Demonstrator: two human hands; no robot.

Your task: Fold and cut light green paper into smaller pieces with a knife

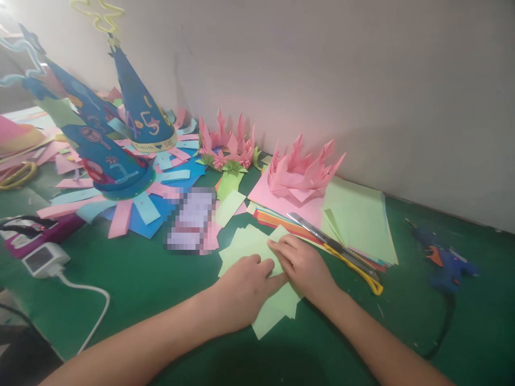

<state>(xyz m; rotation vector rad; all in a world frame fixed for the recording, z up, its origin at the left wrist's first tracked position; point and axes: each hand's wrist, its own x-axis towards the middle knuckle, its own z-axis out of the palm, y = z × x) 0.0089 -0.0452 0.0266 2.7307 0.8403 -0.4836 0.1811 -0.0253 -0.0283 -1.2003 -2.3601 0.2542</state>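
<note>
Both my hands rest on a loose pile of light green paper squares (245, 244) on the green table (161, 279). My left hand (241, 292) lies knuckles up with its fingers curled, pressing on the sheets. My right hand (300, 262) lies beside it, touching it, fingers flat and together on the top green sheet. More green squares (277, 308) stick out below the hands.
A yellow-handled utility knife (341, 252) lies on a stack of coloured paper (358, 220) right of my hands. Pink paper lotus flowers (301, 171) stand by the wall. Blue paper cones (140, 107) stand at left. A blue glue gun (442, 260) lies far right, a white charger (42, 260) far left.
</note>
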